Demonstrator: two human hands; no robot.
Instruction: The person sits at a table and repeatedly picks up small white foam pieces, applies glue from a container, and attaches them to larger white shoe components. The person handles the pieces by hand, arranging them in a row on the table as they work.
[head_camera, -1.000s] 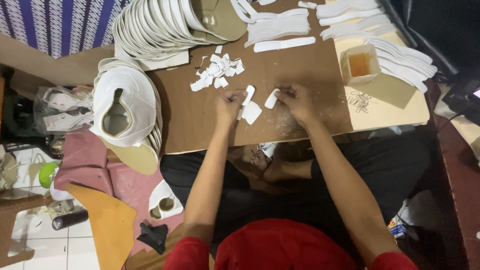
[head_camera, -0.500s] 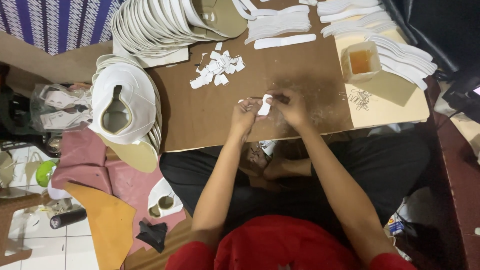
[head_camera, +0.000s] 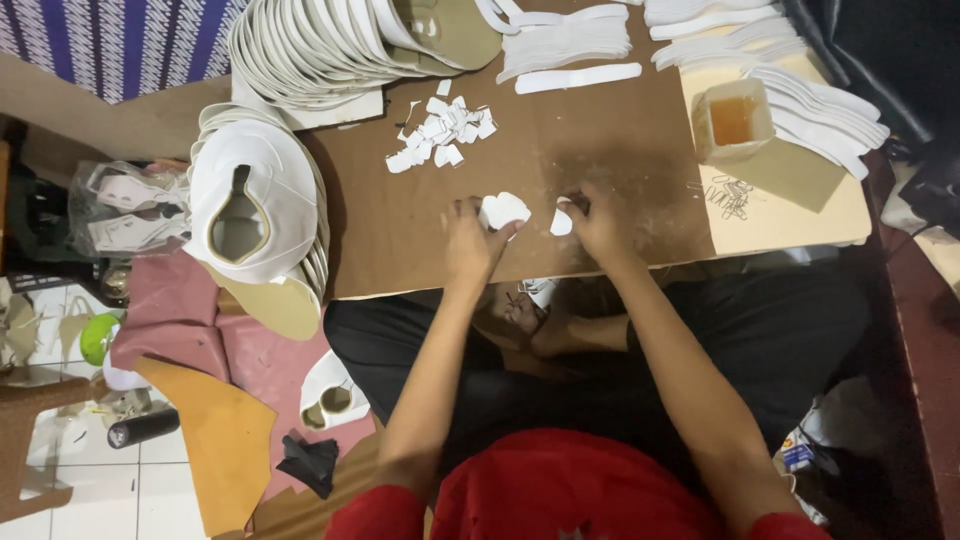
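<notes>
My left hand (head_camera: 470, 238) rests on a brown board (head_camera: 400, 220) and pinches a rounded white cut piece (head_camera: 503, 210) at its lower edge. My right hand (head_camera: 595, 222) sits just to the right, fingers curled on a smaller white piece (head_camera: 561, 222). The two hands lie a short gap apart near the board's front edge. A heap of small white scraps (head_camera: 440, 135) lies farther back on the board.
Fanned white shoe-upper pieces (head_camera: 330, 45) and white strips (head_camera: 570, 35) line the back. A tub of amber glue (head_camera: 733, 120) stands at the right. A stack of white uppers (head_camera: 255, 205) sits left. Pink and tan sheets (head_camera: 215, 400) lie on the floor.
My hands have come apart after meeting over the pieces. The white pieces now lie separately under each hand, lower on the board.
</notes>
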